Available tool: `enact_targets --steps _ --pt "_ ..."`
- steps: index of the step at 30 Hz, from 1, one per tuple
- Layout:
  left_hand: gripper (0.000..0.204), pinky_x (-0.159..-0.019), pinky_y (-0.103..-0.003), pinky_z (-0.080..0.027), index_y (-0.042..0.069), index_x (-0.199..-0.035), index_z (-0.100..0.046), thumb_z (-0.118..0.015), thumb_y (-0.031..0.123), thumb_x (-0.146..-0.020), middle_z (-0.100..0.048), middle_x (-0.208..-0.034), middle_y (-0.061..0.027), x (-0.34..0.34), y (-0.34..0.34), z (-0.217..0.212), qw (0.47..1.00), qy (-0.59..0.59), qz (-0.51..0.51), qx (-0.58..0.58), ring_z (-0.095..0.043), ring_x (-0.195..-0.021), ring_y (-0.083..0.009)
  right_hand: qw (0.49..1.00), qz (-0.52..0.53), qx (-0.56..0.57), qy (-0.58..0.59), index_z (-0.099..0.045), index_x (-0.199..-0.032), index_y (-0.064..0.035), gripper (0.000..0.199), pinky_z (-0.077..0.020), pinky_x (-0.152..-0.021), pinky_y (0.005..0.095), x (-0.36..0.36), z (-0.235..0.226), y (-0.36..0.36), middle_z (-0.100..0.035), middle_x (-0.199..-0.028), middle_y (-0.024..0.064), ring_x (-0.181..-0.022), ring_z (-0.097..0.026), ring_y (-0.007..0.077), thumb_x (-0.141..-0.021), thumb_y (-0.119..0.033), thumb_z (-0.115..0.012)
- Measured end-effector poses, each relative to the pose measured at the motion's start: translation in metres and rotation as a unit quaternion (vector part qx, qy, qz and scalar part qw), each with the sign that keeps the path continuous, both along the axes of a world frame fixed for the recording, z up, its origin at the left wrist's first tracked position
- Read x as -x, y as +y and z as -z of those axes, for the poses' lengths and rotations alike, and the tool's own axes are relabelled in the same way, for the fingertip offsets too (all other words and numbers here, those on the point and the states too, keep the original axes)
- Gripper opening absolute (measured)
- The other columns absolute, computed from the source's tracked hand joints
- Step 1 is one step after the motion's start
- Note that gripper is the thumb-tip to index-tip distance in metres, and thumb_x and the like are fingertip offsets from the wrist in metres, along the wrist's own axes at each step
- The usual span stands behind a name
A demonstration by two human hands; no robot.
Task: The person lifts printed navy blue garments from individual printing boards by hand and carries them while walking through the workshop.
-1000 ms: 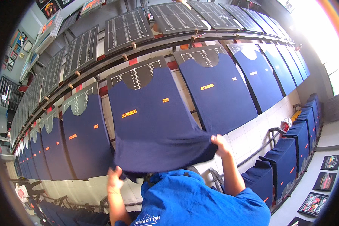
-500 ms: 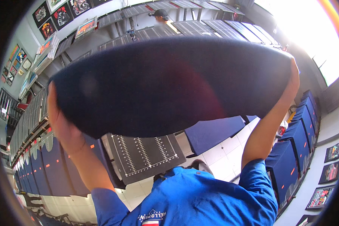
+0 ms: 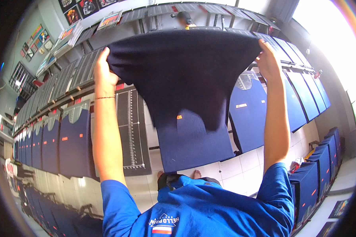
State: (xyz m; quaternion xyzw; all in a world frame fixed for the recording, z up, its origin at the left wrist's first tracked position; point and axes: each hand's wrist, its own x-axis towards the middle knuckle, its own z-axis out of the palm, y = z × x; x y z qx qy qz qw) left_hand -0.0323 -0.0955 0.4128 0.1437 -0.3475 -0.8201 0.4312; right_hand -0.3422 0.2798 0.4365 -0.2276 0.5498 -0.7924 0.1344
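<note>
A dark navy T-shirt (image 3: 186, 67) is stretched between my raised hands, its lower part hanging down. My left hand (image 3: 106, 73) pinches its left end, thumb and fingers closed on the cloth. At the other end my right hand (image 3: 268, 63) grips the cloth the same way. Below the hanging part is a board covered in navy cloth (image 3: 197, 150) with a small orange print. I cannot tell whether the held cloth and that covering are one shirt. Left of it lies a bare dark board (image 3: 130, 134) with white ruler-like markings.
Rows of boards dressed in navy shirts run along the left (image 3: 73, 138) and right (image 3: 249, 114). More covered boards (image 3: 316, 166) stand at the far right. Behind are racks of grey boards (image 3: 77, 71). Another person (image 3: 184, 19) is beyond the raised cloth. White tiled floor (image 3: 229, 170) shows below.
The cloth has narrowed between my hands, which have come closer together, and its lower part now hangs over the covered board. The bare board has shifted left in view.
</note>
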Motion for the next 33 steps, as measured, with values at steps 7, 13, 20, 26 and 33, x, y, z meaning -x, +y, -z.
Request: enact_targets --steps 7,13,20,26,33 --pt "0.036 -0.093 -0.031 -0.043 0.001 -0.122 -0.054 -0.056 0.019 -0.091 -0.059 -0.115 -0.0077 -0.090 0.178 0.018 0.970 -0.143 -0.159 0.116 -0.057 -0.106 -0.0163 0.996 0.060 -0.006 -0.063 -0.049 -0.128 0.0020 0.046 -0.0458 -0.079 0.0275 -0.075 0.059 0.110 -0.060 -0.100 0.0097 -0.090 -0.057 0.0162 -0.089 -0.020 -0.061" --pt "0.037 -0.095 -0.027 -0.040 -0.007 -0.122 -0.051 -0.056 0.014 -0.092 -0.058 -0.116 -0.0086 -0.174 0.255 0.196 0.933 -0.344 -0.084 0.060 -0.053 -0.106 -0.0137 0.942 0.032 -0.198 -0.269 -0.035 -0.135 0.0100 0.067 -0.0399 -0.096 0.0324 -0.122 0.252 0.199 -0.054 -0.122 0.0166 -0.109 -0.053 0.0215 -0.084 -0.016 -0.070" --pt "0.018 -0.063 -0.027 -0.038 0.000 -0.084 -0.049 -0.058 0.014 -0.089 -0.045 -0.076 0.0008 -0.218 0.278 0.370 0.835 -0.540 0.008 0.102 -0.041 -0.072 -0.0079 0.909 0.046 -0.342 -0.232 -0.051 -0.122 0.0091 0.047 -0.0431 -0.088 0.0281 -0.152 0.406 0.239 -0.063 -0.109 0.0125 -0.097 -0.059 0.0170 -0.084 -0.015 -0.065" --pt "0.020 -0.059 -0.028 -0.035 0.002 -0.075 -0.045 -0.056 0.011 -0.088 -0.041 -0.070 0.0020 -0.247 0.300 0.383 0.850 -0.521 -0.005 0.075 -0.037 -0.067 -0.0078 0.902 -0.044 -0.327 -0.279 -0.060 -0.086 -0.0058 0.011 -0.0392 -0.061 0.0254 -0.168 0.382 0.264 -0.056 -0.077 -0.0026 -0.068 -0.050 0.0079 -0.084 -0.016 -0.062" --pt "0.021 -0.077 -0.042 -0.047 -0.004 -0.089 -0.056 -0.059 0.016 -0.083 -0.060 -0.088 -0.0204 -0.251 0.306 0.383 0.587 -0.727 0.049 0.354 -0.060 -0.085 -0.0319 0.726 -0.170 -0.666 -0.022 -0.058 -0.110 0.0031 0.039 -0.0490 -0.074 0.0327 -0.160 0.387 0.280 -0.065 -0.090 0.0083 -0.085 -0.062 0.0207 -0.084 -0.025 -0.064"
